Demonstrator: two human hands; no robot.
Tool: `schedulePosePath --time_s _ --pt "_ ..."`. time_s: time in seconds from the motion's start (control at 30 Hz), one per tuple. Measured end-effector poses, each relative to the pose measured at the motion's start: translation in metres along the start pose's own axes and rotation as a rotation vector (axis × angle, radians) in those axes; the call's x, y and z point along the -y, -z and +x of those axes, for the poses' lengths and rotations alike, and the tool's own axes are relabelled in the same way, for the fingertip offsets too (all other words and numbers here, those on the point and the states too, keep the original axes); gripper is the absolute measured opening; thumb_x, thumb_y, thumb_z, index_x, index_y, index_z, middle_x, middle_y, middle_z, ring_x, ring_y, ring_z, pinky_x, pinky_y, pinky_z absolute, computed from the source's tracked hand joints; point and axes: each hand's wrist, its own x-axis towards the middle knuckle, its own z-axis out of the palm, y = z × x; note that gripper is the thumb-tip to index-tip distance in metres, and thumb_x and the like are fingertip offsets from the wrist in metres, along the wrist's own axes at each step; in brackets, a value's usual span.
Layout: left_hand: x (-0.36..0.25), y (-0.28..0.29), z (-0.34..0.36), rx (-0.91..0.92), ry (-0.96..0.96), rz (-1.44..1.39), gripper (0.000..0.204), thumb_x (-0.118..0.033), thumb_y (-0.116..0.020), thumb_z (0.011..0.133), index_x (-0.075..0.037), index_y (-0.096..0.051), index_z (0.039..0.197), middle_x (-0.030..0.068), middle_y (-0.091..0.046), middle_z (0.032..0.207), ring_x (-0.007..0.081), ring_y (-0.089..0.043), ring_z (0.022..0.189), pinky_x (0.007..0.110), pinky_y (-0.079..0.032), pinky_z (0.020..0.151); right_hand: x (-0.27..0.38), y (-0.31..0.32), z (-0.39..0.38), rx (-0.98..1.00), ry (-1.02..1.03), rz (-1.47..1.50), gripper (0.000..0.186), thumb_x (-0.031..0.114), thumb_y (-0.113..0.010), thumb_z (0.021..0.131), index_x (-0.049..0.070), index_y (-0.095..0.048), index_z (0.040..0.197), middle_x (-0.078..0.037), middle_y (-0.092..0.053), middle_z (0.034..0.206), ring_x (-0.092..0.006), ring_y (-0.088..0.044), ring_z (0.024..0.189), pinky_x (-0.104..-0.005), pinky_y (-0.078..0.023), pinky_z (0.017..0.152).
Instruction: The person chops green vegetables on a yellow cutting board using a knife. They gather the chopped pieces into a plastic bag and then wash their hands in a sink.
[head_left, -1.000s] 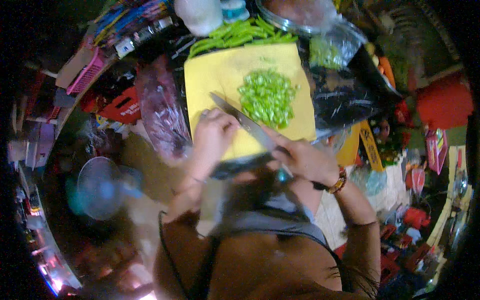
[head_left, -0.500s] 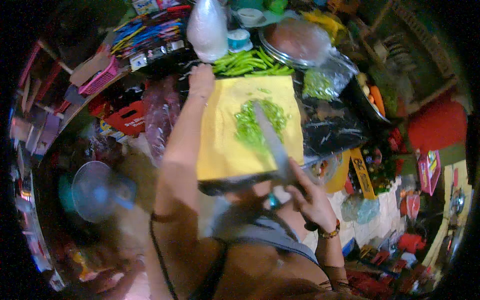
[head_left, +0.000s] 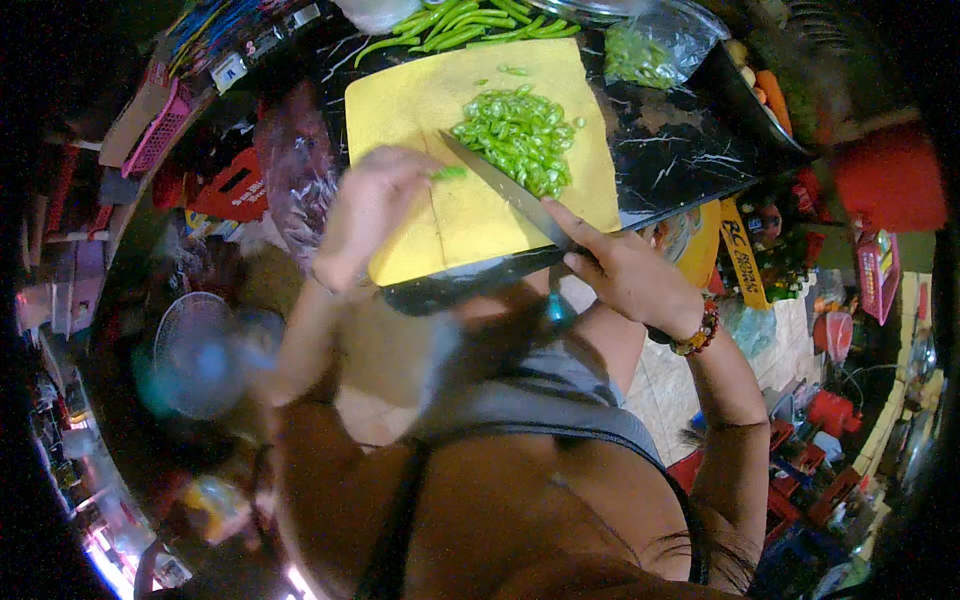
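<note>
A kitchen knife (head_left: 510, 190) is in my right hand (head_left: 645, 280), its fingers closed around the handle. The blade slants up and left along the left edge of a heap of sliced green chili (head_left: 530, 140) on a yellow cutting board (head_left: 395, 105). My left hand (head_left: 375, 190), a little smeared by motion, pinches a green chili pepper (head_left: 447, 173) just left of the blade; the fingers hide part of it. Several whole green chilies (head_left: 465, 22) lie beyond the board's far edge.
The board rests on a black marbled table (head_left: 680, 150). A plastic bag of cut greens (head_left: 640, 58) and a dark pan holding carrots (head_left: 773, 100) stand to the right. At the left are a pink basket (head_left: 158, 130) and a round fan (head_left: 200, 350).
My left hand has come from the whole chilies beyond the board to its near left part, now with a chili. The knife has shifted off the slices to their left. The view has tilted downward.
</note>
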Motion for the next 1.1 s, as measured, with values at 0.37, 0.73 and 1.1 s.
schedulePosePath --time_s 0.37,0.73,1.1 --pt "-0.044 -0.03 -0.02 -0.088 0.054 0.144 0.033 0.006 -0.062 0.075 -0.006 -0.074 0.103 0.0106 -0.07 0.097 0.0312 -0.064 0.091 0.039 -0.053 0.083 0.018 0.007 -0.035 0.004 -0.063 -0.225 0.064 0.014 -0.058 0.096 0.025 -0.034 0.155 -0.022 -0.067 0.086 -0.0436 -0.065 0.073 -0.0501 -0.053 0.066" --pt "-0.045 -0.031 -0.019 -0.11 0.056 0.122 0.029 0.002 -0.059 0.076 -0.005 -0.075 0.1 0.0087 -0.067 0.092 0.0299 -0.062 0.09 0.04 -0.051 0.082 0.017 -0.007 0.01 0.002 -0.046 -0.126 0.064 0.013 -0.057 0.096 0.027 -0.034 0.155 -0.023 -0.067 0.086 -0.0395 -0.066 0.076 -0.0497 -0.053 0.07" --pt "-0.046 -0.03 -0.017 -0.088 0.09 0.155 0.028 0.001 -0.058 0.077 -0.006 -0.075 0.099 0.0094 -0.068 0.092 0.0298 -0.063 0.089 0.04 -0.052 0.082 0.024 -0.022 -0.006 -0.088 0.002 -0.386 0.065 0.013 -0.058 0.095 0.027 -0.036 0.154 -0.018 -0.063 0.075 -0.0365 -0.064 0.069 -0.0461 -0.053 0.062"
